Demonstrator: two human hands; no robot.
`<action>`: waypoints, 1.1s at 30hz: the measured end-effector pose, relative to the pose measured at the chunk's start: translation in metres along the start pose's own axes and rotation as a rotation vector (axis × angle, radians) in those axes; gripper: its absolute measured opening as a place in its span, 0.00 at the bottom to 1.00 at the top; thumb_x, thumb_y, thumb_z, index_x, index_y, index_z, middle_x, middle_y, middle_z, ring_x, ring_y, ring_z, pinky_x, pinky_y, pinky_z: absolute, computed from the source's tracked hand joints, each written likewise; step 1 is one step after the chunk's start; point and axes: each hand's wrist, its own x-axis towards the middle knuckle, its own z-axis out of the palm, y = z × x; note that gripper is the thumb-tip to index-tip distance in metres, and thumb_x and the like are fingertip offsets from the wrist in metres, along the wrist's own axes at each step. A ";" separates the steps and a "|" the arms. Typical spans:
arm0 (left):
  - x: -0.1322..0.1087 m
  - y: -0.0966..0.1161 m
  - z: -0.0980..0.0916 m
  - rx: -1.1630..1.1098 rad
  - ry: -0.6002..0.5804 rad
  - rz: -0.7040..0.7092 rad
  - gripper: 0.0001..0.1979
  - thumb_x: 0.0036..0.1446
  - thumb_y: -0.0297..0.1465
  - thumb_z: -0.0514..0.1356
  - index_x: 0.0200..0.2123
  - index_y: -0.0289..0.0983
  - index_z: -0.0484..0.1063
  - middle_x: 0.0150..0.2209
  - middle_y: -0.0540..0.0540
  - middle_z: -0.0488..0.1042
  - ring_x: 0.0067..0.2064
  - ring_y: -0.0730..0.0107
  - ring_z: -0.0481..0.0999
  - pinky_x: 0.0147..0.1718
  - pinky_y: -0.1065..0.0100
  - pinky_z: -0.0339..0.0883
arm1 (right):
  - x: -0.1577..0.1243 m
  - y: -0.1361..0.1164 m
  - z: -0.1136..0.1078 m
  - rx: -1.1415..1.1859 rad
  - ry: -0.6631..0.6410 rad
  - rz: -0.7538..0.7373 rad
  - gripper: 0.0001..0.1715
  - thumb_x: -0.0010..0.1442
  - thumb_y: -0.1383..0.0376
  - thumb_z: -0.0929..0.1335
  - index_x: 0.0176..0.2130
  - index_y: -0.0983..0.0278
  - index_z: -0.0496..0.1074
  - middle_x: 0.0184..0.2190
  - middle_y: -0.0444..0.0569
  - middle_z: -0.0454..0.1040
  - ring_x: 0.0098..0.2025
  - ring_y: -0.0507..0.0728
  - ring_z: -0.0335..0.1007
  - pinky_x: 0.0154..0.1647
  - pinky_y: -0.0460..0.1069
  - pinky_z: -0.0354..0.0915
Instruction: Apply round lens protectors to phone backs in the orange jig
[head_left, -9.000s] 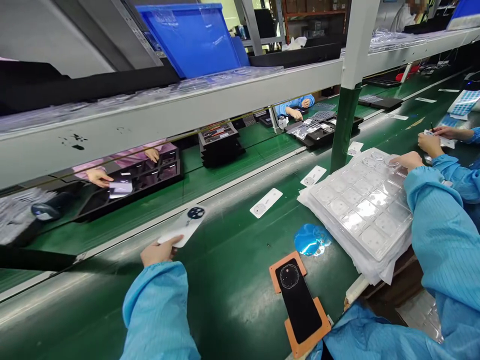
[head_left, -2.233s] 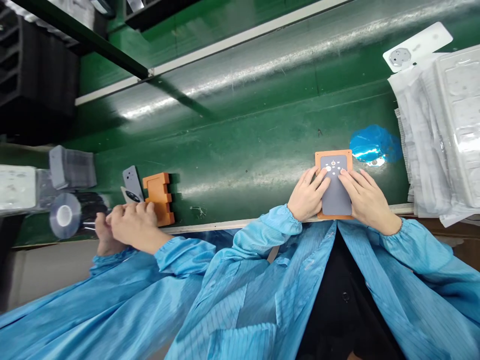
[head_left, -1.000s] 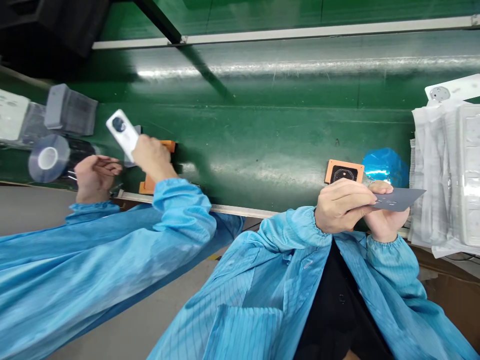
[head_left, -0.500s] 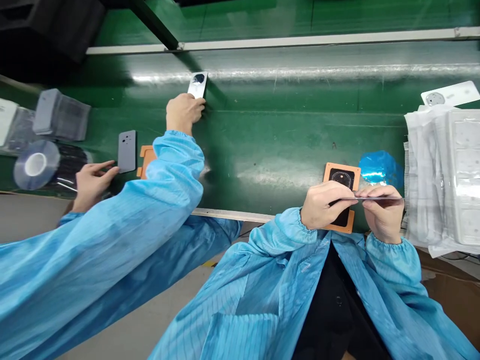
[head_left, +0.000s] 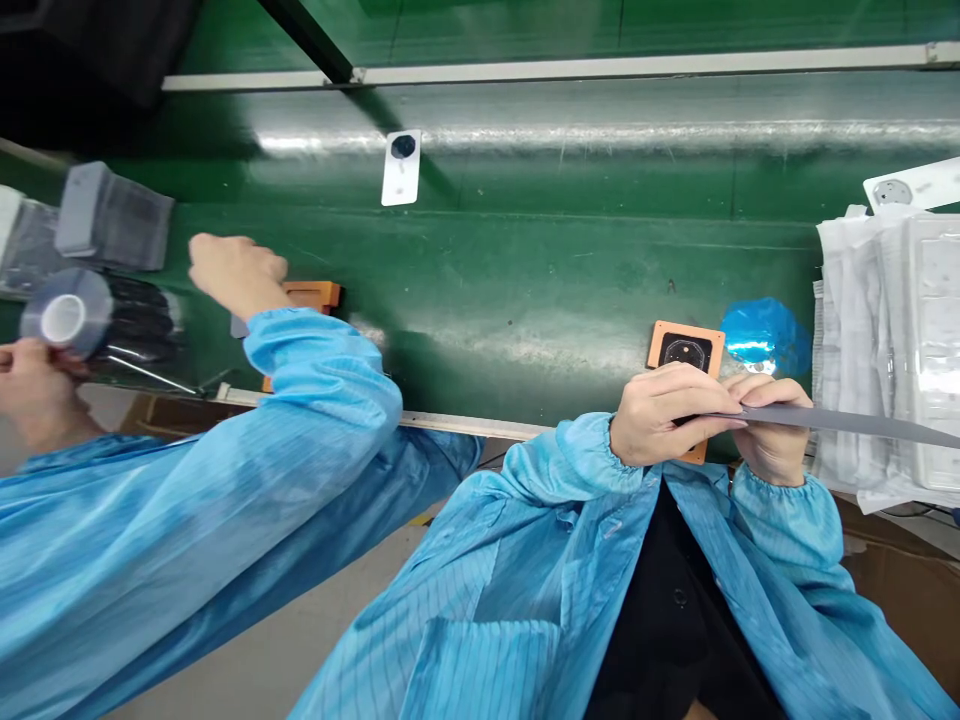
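Observation:
My left hand (head_left: 675,410) pinches the left end of a thin grey sheet (head_left: 862,422), which I see nearly edge-on. Fingers of my right hand (head_left: 772,425) are closed on the same sheet close beside the left, and it stretches out past them to the right. Below my left hand lies an orange fixture (head_left: 714,345) with a black recessed plate (head_left: 686,350) in it, partly covered by the hand. A crumpled blue film (head_left: 763,332) rests just beyond my right hand.
A co-worker's hand (head_left: 240,272) is over another orange fixture (head_left: 319,292); their other hand (head_left: 41,390) is at a clear tape roll (head_left: 64,318). A white phone-shaped panel (head_left: 401,180) lies farther back. Stacked clear trays (head_left: 930,340) stand at right.
The grey sheet now reaches much farther right from my hands, which stay close together. The co-worker has let go of the white panel, and both their hands have moved left.

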 end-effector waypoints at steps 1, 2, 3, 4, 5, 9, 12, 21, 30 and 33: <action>0.000 0.000 0.000 -0.007 0.010 -0.008 0.03 0.64 0.31 0.68 0.39 0.37 0.79 0.37 0.45 0.82 0.38 0.70 0.83 0.41 0.69 0.78 | 0.000 0.000 0.000 0.000 0.015 0.027 0.09 0.57 0.62 0.79 0.37 0.57 0.78 0.32 0.45 0.80 0.37 0.60 0.80 0.40 0.57 0.77; -0.001 -0.001 0.000 -0.014 0.016 -0.028 0.03 0.64 0.31 0.68 0.38 0.37 0.79 0.37 0.46 0.82 0.37 0.70 0.82 0.41 0.69 0.77 | -0.001 0.001 0.000 -0.012 0.031 0.057 0.10 0.55 0.63 0.80 0.36 0.58 0.78 0.32 0.45 0.81 0.37 0.59 0.81 0.40 0.56 0.78; -0.003 -0.003 -0.001 -0.018 0.024 -0.060 0.03 0.64 0.31 0.68 0.38 0.38 0.79 0.36 0.46 0.82 0.37 0.70 0.82 0.41 0.68 0.77 | -0.003 0.003 0.001 -0.036 0.050 0.093 0.10 0.54 0.63 0.81 0.35 0.58 0.79 0.32 0.45 0.81 0.37 0.59 0.81 0.40 0.56 0.78; -0.005 -0.005 -0.001 -0.020 0.043 -0.104 0.04 0.64 0.32 0.67 0.37 0.38 0.79 0.35 0.47 0.82 0.36 0.70 0.82 0.40 0.68 0.77 | -0.006 0.007 0.001 -0.073 0.072 0.140 0.10 0.53 0.64 0.81 0.34 0.58 0.79 0.32 0.45 0.82 0.37 0.58 0.81 0.40 0.55 0.78; -0.007 -0.008 -0.001 -0.018 0.071 -0.157 0.05 0.64 0.32 0.67 0.35 0.38 0.79 0.34 0.47 0.81 0.36 0.70 0.81 0.39 0.68 0.76 | -0.009 0.011 0.001 -0.118 0.100 0.195 0.11 0.52 0.64 0.81 0.33 0.59 0.79 0.32 0.45 0.82 0.36 0.58 0.81 0.40 0.54 0.78; -0.014 -0.028 -0.005 -0.076 0.235 -0.493 0.12 0.62 0.39 0.68 0.33 0.36 0.77 0.31 0.48 0.79 0.32 0.73 0.77 0.33 0.71 0.71 | -0.011 0.028 0.007 -0.252 0.218 0.369 0.14 0.49 0.61 0.82 0.34 0.61 0.80 0.34 0.46 0.83 0.36 0.59 0.82 0.39 0.53 0.79; -0.012 -0.043 -0.016 -0.209 0.320 -0.691 0.20 0.57 0.47 0.70 0.39 0.36 0.75 0.35 0.47 0.79 0.36 0.70 0.79 0.36 0.70 0.72 | 0.029 0.034 0.013 -0.256 0.235 0.354 0.19 0.46 0.58 0.83 0.35 0.63 0.80 0.36 0.47 0.84 0.37 0.59 0.81 0.41 0.53 0.79; -0.026 -0.051 -0.038 0.031 0.031 -0.698 0.17 0.62 0.39 0.67 0.51 0.39 0.72 0.54 0.40 0.76 0.58 0.58 0.76 0.56 0.58 0.71 | 0.196 0.056 0.017 -0.061 0.147 0.614 0.21 0.53 0.55 0.80 0.37 0.64 0.73 0.32 0.47 0.80 0.33 0.53 0.79 0.40 0.49 0.78; -0.044 -0.073 -0.081 0.220 -0.209 -0.817 0.14 0.65 0.37 0.62 0.51 0.38 0.73 0.53 0.40 0.78 0.53 0.57 0.79 0.54 0.55 0.74 | 0.002 0.021 -0.032 -1.074 0.172 0.275 0.25 0.65 0.49 0.69 0.54 0.60 0.75 0.53 0.56 0.79 0.56 0.65 0.75 0.62 0.64 0.70; -0.012 -0.076 -0.082 0.316 -0.457 -0.603 0.17 0.67 0.39 0.61 0.54 0.39 0.71 0.54 0.39 0.76 0.57 0.54 0.75 0.58 0.51 0.72 | -0.027 0.012 -0.059 -1.329 0.226 0.308 0.37 0.68 0.46 0.66 0.67 0.64 0.65 0.64 0.61 0.70 0.66 0.69 0.67 0.67 0.66 0.65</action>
